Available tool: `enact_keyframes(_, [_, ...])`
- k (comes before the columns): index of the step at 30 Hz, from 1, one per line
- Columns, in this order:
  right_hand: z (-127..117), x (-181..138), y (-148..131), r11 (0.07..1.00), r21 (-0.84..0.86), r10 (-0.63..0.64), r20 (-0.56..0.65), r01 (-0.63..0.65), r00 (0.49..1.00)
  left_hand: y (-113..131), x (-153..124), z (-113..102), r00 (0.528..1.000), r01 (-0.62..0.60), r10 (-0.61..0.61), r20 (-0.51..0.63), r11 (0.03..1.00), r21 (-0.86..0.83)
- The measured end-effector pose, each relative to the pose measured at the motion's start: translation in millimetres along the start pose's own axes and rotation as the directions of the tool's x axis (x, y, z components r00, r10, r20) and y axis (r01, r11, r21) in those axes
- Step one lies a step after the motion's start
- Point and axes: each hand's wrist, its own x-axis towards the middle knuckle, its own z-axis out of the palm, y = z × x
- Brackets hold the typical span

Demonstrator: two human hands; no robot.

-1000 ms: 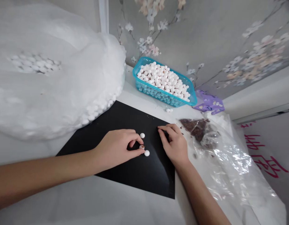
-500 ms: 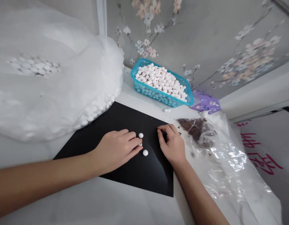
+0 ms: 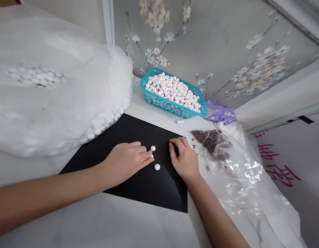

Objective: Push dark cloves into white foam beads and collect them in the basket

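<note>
"Trouble, if any, comes from where?"

"Rolling, I'd judge. The person's left hand [image 3: 128, 156] pinches a small, round, white ball [image 3: 152, 156] in its fingertips, right of centre on a flat, black, smooth-faced sheet [image 3: 164, 193]. Too hard or lopsided a squeeze could pop it loose. Another round, white ball [image 3: 153, 148] sits right by those fingertips, on the far-edge side; touching or not, I can't tell. A nudge could send it rolling. A third round, white ball [image 3: 157, 166] lies apart, toward the near edge."

"And the right hand [image 3: 184, 158]?"

"Across the sheet's right edge, near its far right corner, fingers curled. Whether it grasps anything, I can't tell."

"Which way does the pinched ball point?"

"No way I can name. It looks round, without a long axis, and fingers hide most of it."
</note>
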Motion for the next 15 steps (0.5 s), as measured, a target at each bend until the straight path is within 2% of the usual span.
enact_keyframes(9, [-0.9, -1.6, -1.0, 1.0, 0.024, 0.0, -0.028, 0.001, 1.0, 5.2, 2.4, -6.7, 0.978, 0.206, -0.202, 0.047, 0.969, -0.136])
enact_keyframes(12, [-2.2, -1.5, -1.4, 1.0, 0.028, 0.006, -0.02, -0.006, 1.0, 4.6, 3.3, -8.0, 0.973, 0.229, -0.223, 0.056, 0.958, -0.17])
enact_keyframes(15, [-3.0, -0.9, -2.1, 0.999, 0.032, 0.011, -0.012, -0.011, 1.0, 2.8, 4.0, -7.6, 0.978, 0.204, -0.194, 0.072, 0.964, -0.17])
